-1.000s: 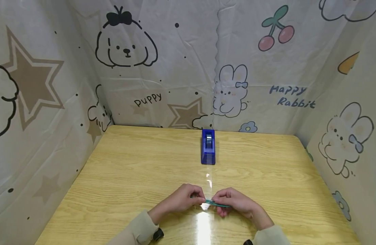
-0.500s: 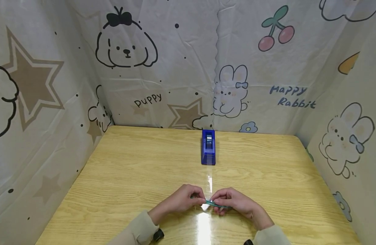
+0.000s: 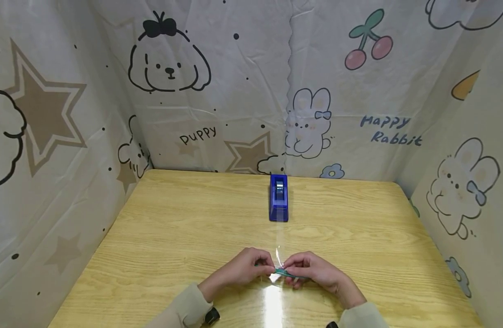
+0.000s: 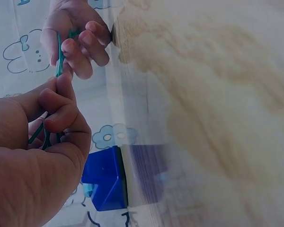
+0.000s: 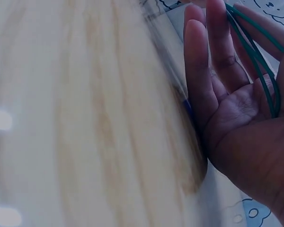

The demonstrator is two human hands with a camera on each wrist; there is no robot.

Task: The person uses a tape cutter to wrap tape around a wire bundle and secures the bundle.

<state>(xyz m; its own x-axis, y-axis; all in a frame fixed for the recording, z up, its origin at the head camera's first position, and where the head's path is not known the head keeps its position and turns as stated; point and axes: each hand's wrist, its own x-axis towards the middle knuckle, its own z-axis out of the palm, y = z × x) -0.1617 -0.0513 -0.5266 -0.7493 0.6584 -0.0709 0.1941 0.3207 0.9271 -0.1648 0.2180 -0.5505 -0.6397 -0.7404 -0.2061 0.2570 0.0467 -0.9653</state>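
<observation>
At the bottom of the head view, two pale sleeves [image 3: 187, 303] reach in, each with a small black piece [image 3: 212, 315] near the wrist. Just beyond, the left hand [image 3: 250, 264] and the right hand [image 3: 317, 269] face each other over the table [image 3: 165, 223], with a green cord [image 3: 281, 272] spanning the short gap between their fingertips. Left thumb and curled fingers are clamped on the cord, and strands show beneath them in the left wrist view. Right thumb and forefinger come together on it too, while the other fingers stand away, loose; in the right wrist view the strands loop back past the palm toward the thumb.

Clear tape [image 3: 280, 234] leads from the cord away over the table. Its near end is at the right fingertips; whether they pinch it, or whether it sticks to the strands, I cannot tell. The step in hand looks like fixing the tape to the cord. The next move seems to call for a firm left grip and small, exact pressing from the right fingertips, without a tug that folds the strip or drags the dispenser.

Farther off, the blue dispenser [image 3: 278, 214] stands near the table's far edge, the strip running to it uncut. Behind hangs a printed curtain [image 3: 243, 105].
</observation>
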